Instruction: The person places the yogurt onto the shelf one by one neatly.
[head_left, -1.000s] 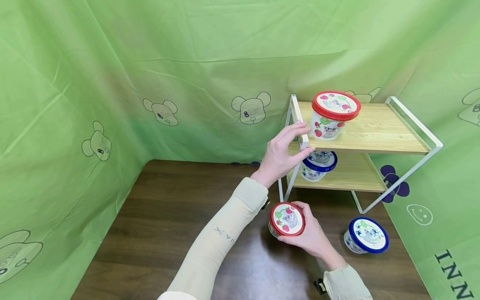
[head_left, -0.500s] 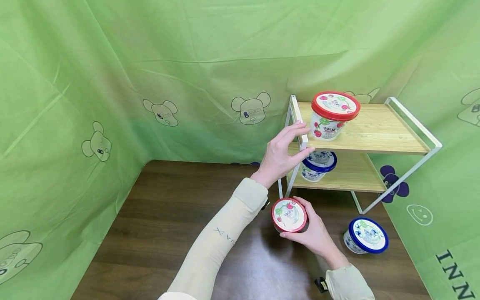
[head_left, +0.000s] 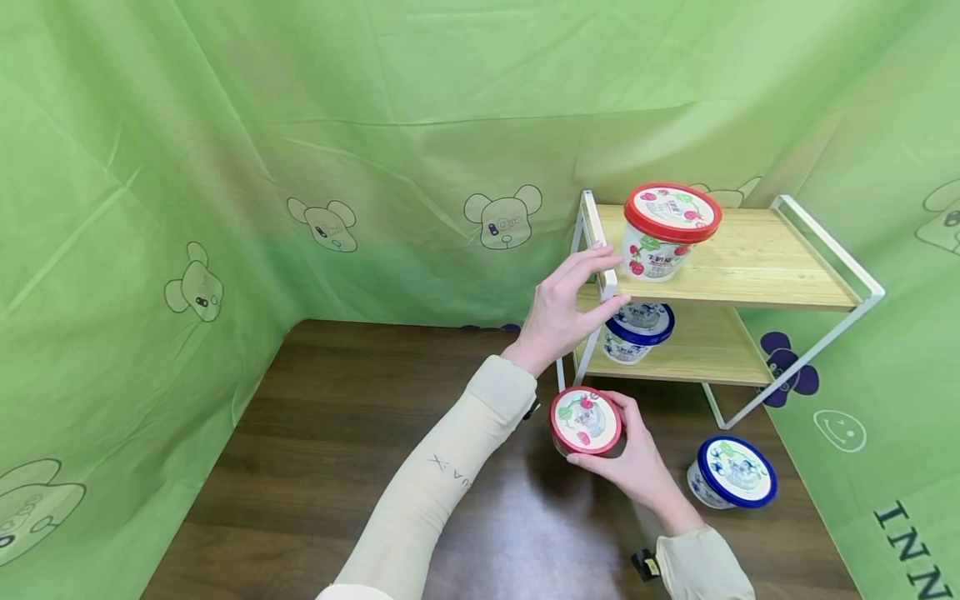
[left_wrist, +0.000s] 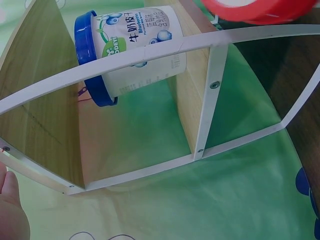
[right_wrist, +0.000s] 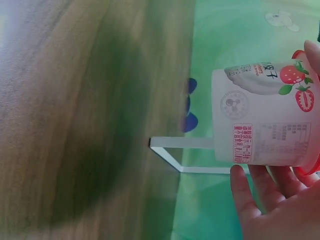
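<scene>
Held red tub (head_left: 587, 422): white body, red rim, strawberry print; raised off the bench, lid upward, just before the rack's left front leg.

Right hand (head_left: 636, 467): grip closed round the held red tub, fingers on the far side, thumb on the near side.

Left hand (head_left: 558, 310): grip loose, fingers and thumb extended, resting at the front corner of the rack's left side frame; fingertips just beside the upper red tub.

Rack (head_left: 780, 250): white frame, two pale wood shelves; stands at the back right of the bench.

Upper red tub (head_left: 656, 257): upright at the left end of the upper shelf (head_left: 757, 279).

Lower blue tub (head_left: 628, 350): blue lid, blueberry print; upright at the left end of the lower shelf (head_left: 705, 346), partly behind the left hand's thumb and the frame.

Bench blue tub (head_left: 735, 471): upright on the bench, right of the right hand and apart from it.

Bench (head_left: 337, 458): dark wood grain.

Left sleeve (head_left: 442, 471): pale, lettered.

Right sleeve (head_left: 705, 567): pale, with a black device (head_left: 646, 565) at the wrist.

Curtain (head_left: 390, 83): green, printed with round-eared cartoon figures.
</scene>
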